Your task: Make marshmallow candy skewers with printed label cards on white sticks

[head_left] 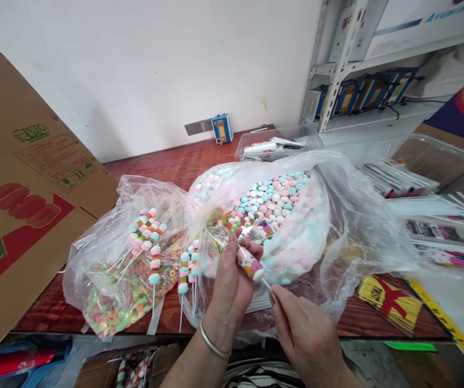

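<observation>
A small printed plastic sleeve holding a candy skewer (251, 262) sits just above the front edge of the reddish wooden desk (175, 161), in front of the mouth of a big clear plastic bag of pink, white and blue candy pieces (272, 202). The left hand (232, 275) has its grip clamped around the sleeve, thumb on top and fingers wrapped under it. The right hand (304, 328) comes up from below with its fingertips pinched together on the thin white stick (265, 284) that pokes out of the sleeve's lower end.

To the left lies a second clear plastic bag with small multicoloured ring candies (126, 302), and on top of it rest several finished skewers of pastel candy on white sticks (146, 237). More skewers (187, 269) lie between the two bags, sticks pointing toward the person. A brown cardboard box flap with red and green print (25, 188) leans in at far left. Flat printed packets (437, 237) lie at right, and a clear plastic tray (276, 143) stands behind the bags.

The sleeve looks thin and slippery, so a sideways tug on the stick could crease or split it, or slide pieces off the skewer. The big bag's mouth gapes beside the hands; a nudge could spill its loose pieces over the desk edge.
</observation>
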`<state>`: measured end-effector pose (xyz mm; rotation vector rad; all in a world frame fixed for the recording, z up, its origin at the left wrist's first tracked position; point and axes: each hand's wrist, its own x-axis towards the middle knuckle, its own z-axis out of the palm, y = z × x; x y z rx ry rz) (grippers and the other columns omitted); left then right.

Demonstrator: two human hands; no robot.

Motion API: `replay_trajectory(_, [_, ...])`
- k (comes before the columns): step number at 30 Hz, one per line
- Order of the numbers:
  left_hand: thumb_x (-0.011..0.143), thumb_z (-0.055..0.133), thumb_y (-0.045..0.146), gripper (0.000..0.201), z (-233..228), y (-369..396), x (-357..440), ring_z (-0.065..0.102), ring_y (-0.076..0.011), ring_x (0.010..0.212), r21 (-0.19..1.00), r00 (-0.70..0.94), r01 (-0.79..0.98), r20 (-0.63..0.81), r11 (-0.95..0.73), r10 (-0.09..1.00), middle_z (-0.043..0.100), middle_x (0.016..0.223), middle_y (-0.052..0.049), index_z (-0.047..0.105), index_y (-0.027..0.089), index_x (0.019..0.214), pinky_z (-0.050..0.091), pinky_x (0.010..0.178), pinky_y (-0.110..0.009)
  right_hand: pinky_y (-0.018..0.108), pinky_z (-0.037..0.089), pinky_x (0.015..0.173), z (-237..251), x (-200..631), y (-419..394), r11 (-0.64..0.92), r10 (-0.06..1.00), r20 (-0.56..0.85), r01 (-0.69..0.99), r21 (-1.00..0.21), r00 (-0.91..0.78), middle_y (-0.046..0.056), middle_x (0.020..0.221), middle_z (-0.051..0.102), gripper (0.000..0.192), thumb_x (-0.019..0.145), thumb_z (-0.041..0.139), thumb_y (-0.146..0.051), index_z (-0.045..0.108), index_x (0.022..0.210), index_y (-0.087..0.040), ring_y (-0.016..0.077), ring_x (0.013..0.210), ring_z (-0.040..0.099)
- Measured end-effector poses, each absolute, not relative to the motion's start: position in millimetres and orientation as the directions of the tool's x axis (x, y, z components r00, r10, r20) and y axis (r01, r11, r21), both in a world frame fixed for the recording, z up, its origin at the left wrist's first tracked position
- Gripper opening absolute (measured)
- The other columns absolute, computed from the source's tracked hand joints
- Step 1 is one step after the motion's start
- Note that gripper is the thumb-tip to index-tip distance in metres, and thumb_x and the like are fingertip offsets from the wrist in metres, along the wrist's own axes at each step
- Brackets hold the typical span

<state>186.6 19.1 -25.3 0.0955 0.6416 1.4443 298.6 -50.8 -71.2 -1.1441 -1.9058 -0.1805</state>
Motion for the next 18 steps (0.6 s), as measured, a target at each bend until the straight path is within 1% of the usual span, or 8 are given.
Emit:
replay_trajectory(3, [0.082,0.071,0.025,0.016,-26,18,191,0.04,-0.0017,0.043,0.445,0.005,-0.878,-0.359,0.176,0.933,0.043,0.058,0.01,0.061,0.016,0.09,0.048,0.056,-0.018,0.029,0.039,0.05,-73,294,-49,0.567,0.629,0.749,0.782,-0.26,-0.208,0.004,0.062,0.065,0.021,0.098,0.044,-0.015,0.062,0.106,-0.007,0.0156,0.049,0.056])
replay_trajectory(4, [0.081,0.072,0.026,0.017,-28,14,195,0.038,-0.0013,0.041,0.442,0.034,-0.873,-0.367,0.207,0.929,0.041,0.056,0.01,0.06,0.015,0.087,0.047,0.054,-0.017,0.029,0.04,0.051,-74,292,-47,0.559,0.63,0.749,0.789,-0.255,-0.205,0.005,0.065,0.067,0.022,0.098,0.043,-0.015,0.062,0.106,-0.007,0.0158,0.05,0.058])
replay_trajectory(6, [0.079,0.074,0.03,0.021,-32,5,205,0.039,-0.0018,0.042,0.43,0.095,-0.862,-0.382,0.267,0.919,0.04,0.055,0.01,0.06,0.016,0.085,0.048,0.056,-0.018,0.029,0.042,0.053,-76,292,-43,0.534,0.636,0.748,0.807,-0.251,-0.188,0.008,0.071,0.071,0.022,0.099,0.043,-0.015,0.062,0.105,-0.007,0.0158,0.053,0.06])
replay_trajectory(9, [0.079,0.073,0.036,0.028,-34,2,207,0.055,-0.0071,0.056,0.417,0.102,-0.865,-0.397,0.279,0.912,0.053,0.065,0.005,0.062,0.016,0.094,0.053,0.066,-0.023,0.028,0.042,0.053,-74,296,-41,0.512,0.645,0.743,0.822,-0.249,-0.176,0.007,0.07,0.07,0.022,0.098,0.043,-0.015,0.063,0.104,-0.008,0.015,0.053,0.059])
replay_trajectory(11, [0.079,0.072,0.037,0.03,-30,10,198,0.063,-0.0119,0.07,0.429,0.044,-0.874,-0.398,0.229,0.916,0.062,0.077,0.0,0.063,0.016,0.098,0.054,0.071,-0.026,0.029,0.04,0.051,-71,299,-43,0.521,0.64,0.747,0.817,-0.247,-0.182,0.004,0.063,0.066,0.021,0.098,0.044,-0.015,0.063,0.105,-0.007,0.015,0.05,0.057])
replay_trajectory(12, [0.079,0.073,0.035,0.029,-27,15,192,0.064,-0.0126,0.073,0.44,0.008,-0.876,-0.394,0.196,0.919,0.063,0.081,-0.002,0.063,0.016,0.099,0.054,0.071,-0.026,0.029,0.038,0.05,-70,300,-45,0.527,0.635,0.75,0.814,-0.246,-0.185,0.003,0.06,0.064,0.021,0.098,0.045,-0.015,0.063,0.104,-0.007,0.0148,0.048,0.055])
replay_trajectory(15, [0.079,0.073,0.024,0.024,-22,24,183,0.055,-0.0068,0.058,0.484,-0.055,-0.865,-0.352,0.132,0.934,0.057,0.073,0.003,0.064,0.017,0.099,0.052,0.062,-0.022,0.029,0.036,0.05,-71,298,-48,0.541,0.629,0.75,0.808,-0.233,-0.204,0.003,0.058,0.063,0.019,0.097,0.047,-0.014,0.063,0.103,-0.007,0.0148,0.047,0.053])
replay_trajectory(18, [0.081,0.072,0.023,0.02,-25,18,191,0.042,-0.0027,0.047,0.486,0.003,-0.857,-0.325,0.17,0.946,0.047,0.065,0.007,0.063,0.017,0.098,0.047,0.055,-0.017,0.029,0.039,0.052,-75,293,-46,0.531,0.65,0.735,0.806,-0.26,-0.192,0.005,0.063,0.066,0.018,0.097,0.046,-0.014,0.063,0.101,-0.008,0.0157,0.05,0.056])
